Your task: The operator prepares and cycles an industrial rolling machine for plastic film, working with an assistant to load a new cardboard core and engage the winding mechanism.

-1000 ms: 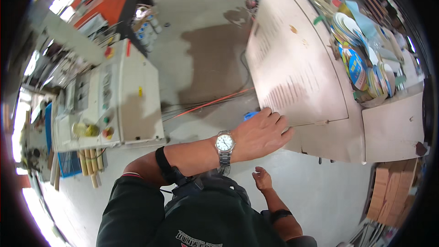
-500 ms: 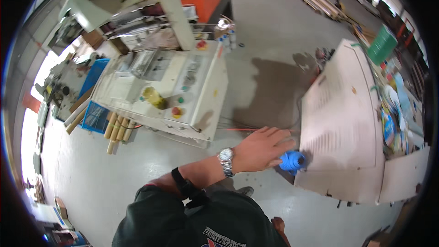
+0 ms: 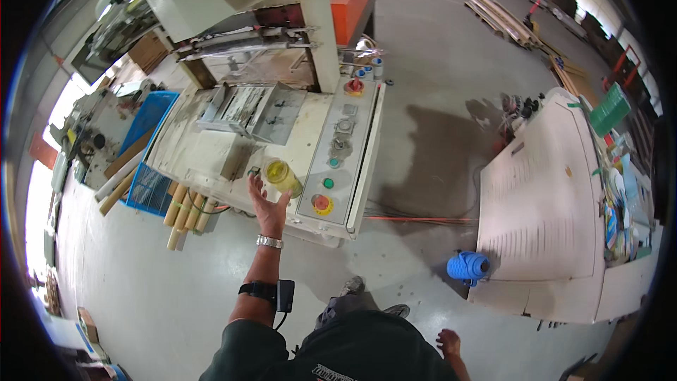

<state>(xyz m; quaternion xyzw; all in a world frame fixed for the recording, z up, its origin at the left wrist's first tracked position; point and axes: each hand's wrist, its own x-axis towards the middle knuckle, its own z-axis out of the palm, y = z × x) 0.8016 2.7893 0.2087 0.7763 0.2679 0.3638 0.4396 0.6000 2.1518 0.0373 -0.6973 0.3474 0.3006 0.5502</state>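
Observation:
My left hand [image 3: 269,206] reaches over the front edge of a white machine table [image 3: 211,155]. Its fingers are spread, close beside a clear cup-like container [image 3: 283,176] with something yellow in it; whether skin meets it I cannot tell. Right of the container lies a grey control panel [image 3: 340,148] with a red push button [image 3: 322,202] on a yellow ring and green buttons. My right hand [image 3: 449,344] hangs low beside my body, empty, its fingers loosely bent and apart. A blue bottle-like vessel [image 3: 467,266] with a dark top stands against the pale cabinet.
The pale louvred cabinet [image 3: 539,204] stands on the right, with assorted items along its far side. Cables [image 3: 423,219] cross the floor between it and the machine. Cardboard tubes [image 3: 185,215] and a blue crate [image 3: 149,187] lie left of the machine.
My left hand has swung left, away from beside the blue vessel, to the yellow-filled container. My view has shifted, and more of my right hand shows.

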